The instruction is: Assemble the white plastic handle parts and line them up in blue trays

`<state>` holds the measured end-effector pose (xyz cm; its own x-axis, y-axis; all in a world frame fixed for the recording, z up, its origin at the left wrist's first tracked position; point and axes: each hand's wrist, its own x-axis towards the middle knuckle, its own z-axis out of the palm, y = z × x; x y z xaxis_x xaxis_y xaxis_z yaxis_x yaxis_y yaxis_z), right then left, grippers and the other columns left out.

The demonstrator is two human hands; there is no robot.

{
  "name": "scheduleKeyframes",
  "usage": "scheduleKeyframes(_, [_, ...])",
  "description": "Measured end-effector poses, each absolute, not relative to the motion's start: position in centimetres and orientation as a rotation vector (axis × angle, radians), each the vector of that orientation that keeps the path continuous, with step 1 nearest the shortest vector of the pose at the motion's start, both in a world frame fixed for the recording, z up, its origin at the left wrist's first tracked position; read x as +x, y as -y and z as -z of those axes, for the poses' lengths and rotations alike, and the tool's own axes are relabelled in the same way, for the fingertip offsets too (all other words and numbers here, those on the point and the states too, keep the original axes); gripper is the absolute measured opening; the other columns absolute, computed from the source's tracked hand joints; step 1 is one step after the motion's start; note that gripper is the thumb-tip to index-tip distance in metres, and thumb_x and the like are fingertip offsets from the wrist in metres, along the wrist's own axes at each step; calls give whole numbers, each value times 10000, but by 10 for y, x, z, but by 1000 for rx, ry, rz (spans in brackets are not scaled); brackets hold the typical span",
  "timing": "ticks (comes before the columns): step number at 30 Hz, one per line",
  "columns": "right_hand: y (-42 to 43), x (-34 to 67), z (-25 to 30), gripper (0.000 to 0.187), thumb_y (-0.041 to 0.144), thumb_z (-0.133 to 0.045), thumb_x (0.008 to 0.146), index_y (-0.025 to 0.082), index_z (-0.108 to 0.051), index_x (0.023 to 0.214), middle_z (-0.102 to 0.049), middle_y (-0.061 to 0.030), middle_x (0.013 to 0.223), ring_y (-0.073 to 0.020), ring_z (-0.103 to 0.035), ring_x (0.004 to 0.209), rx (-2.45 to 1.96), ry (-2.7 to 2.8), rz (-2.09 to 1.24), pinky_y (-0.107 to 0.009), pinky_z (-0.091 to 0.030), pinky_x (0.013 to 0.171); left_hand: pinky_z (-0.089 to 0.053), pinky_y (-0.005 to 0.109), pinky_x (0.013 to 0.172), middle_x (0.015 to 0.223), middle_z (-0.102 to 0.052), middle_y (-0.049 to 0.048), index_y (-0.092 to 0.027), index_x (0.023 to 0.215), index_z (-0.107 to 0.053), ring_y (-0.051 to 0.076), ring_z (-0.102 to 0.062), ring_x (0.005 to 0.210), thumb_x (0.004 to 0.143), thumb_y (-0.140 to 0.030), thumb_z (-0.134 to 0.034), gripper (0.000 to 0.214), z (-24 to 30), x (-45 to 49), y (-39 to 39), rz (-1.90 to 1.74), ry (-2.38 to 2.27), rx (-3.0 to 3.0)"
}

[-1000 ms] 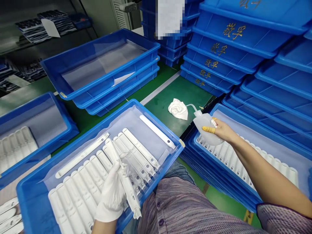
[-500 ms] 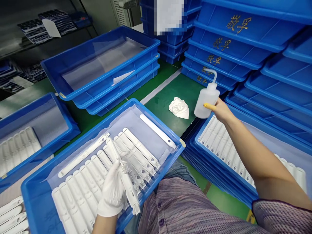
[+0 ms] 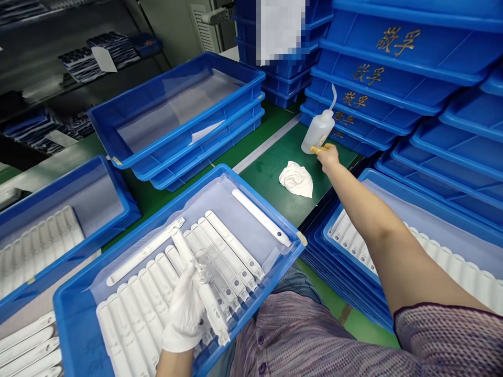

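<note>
My left hand (image 3: 184, 309), in a white glove, is closed round a long white plastic part (image 3: 212, 306) held aslant above a blue tray (image 3: 74, 319). Rows of similar white parts (image 3: 129, 309) lie in that tray on a pale liner, with one set apart along its right side. Out at the far right, my right hand (image 3: 327, 156), with yellow covers on its fingers, grips the lower part of a translucent wash bottle (image 3: 319, 131) with a bent spout. The bottle leans to the right over the green table; whether its base touches is unclear. A crumpled white cloth (image 3: 295, 179) lies close by.
Stacked blue trays (image 3: 176, 152) stand behind the front tray, with taller blue stacks (image 3: 393, 78) at the back right. To the left is another tray of white parts (image 3: 43, 246). More parts fill a tray (image 3: 444, 256) under my right forearm.
My right hand has carried the wash bottle away from me and leftward, toward the table behind the cloth, and the bottle now tilts. My left hand keeps its hold. The view has shifted slightly.
</note>
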<state>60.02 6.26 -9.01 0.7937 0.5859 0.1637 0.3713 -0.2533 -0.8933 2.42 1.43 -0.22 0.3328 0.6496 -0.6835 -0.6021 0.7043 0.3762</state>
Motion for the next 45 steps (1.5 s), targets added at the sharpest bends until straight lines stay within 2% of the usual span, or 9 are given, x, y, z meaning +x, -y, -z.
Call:
scheduleKeyframes(3, [-43, 584, 97, 302, 255, -584, 897, 162, -679, 1169, -738, -158, 1154, -287, -733, 1053, -1946, 916, -337, -536, -605, 984, -540, 201, 559, 706, -610, 5, -138, 1074, -612, 87, -602, 541, 1051, -143, -401, 213, -4, 29, -13, -793, -947, 81])
scheduleKeyframes(7, [-43, 571, 83, 316, 197, -692, 794, 212, -783, 1097, -712, -114, 1345, -292, -615, 1334, -1949, 1385, -501, -479, -465, 1188, -530, 199, 540, 670, -576, 6, -132, 960, -603, 90, -589, 532, 1072, -155, -379, 251, -11, 37, -10, -763, -984, 95])
scheduleKeyframes(13, [-63, 577, 42, 77, 254, -774, 696, 193, -740, 728, -754, -137, 1215, -355, -637, 1267, -2056, 1689, -655, -497, -497, 1128, -529, 201, 539, 688, -600, 14, -124, 994, -621, 88, -588, 527, 1066, -130, -359, 272, -18, 39, -5, -774, -1004, 65])
scheduleKeyframes(17, [-66, 560, 3, 219, 353, -686, 711, 187, -735, 845, -738, -116, 1296, -331, -690, 1135, -1933, 1491, -892, -448, -565, 999, -519, 208, 528, 706, -595, 3, -114, 1097, -649, 93, -586, 533, 1009, -117, -504, 169, -18, 31, -4, -827, -970, 177])
scheduleKeyframes(22, [-77, 475, -50, 304, 346, -656, 589, 185, -689, 846, -783, -127, 986, -328, -724, 935, -1358, 988, -1271, -471, -604, 869, -442, 184, 491, 618, -527, -43, -121, 1085, -674, 73, -491, 493, 909, -276, -767, 252, -28, 28, -7, -792, -880, 578])
scheduleKeyframes(25, [-86, 404, -64, 217, 368, -702, 644, 234, -605, 785, -772, -90, 861, -325, -743, 875, -1153, 819, -1352, -497, -626, 805, -363, 189, 460, 597, -501, -55, -134, 1111, -658, 59, -420, 441, 931, -382, -752, 320, -37, 29, -8, -754, -817, 827])
scheduleKeyframes(30, [-94, 306, -63, 446, 574, -837, 699, 247, -584, 867, -728, -21, 792, -248, -721, 718, -902, 816, -1601, -483, -646, 748, -321, 207, 450, 627, -504, -57, -137, 1171, -642, 57, -398, 427, 950, -448, -705, 386, -39, 22, -7, -660, -719, 976])
scheduleKeyframes(38, [-81, 233, -61, 460, 699, -736, 824, 266, -612, 921, -715, -23, 950, -212, -665, 856, -931, 1419, -1055, -353, -526, 768, -348, 207, 483, 619, -477, -74, -170, 1181, -592, 70, -398, 468, 1022, -454, -605, 326, -31, 10, -3, -629, -696, 1095])
scheduleKeyframes(45, [-73, 222, -52, 502, 778, -515, 929, 281, -584, 927, -612, -11, 743, -215, -560, 670, -1116, 1678, -767, -355, -416, 663, -370, 193, 491, 680, -469, -76, -200, 1052, -530, 60, -394, 506, 1037, -511, -570, 314, -53, 19, 8, -594, -918, 1257])
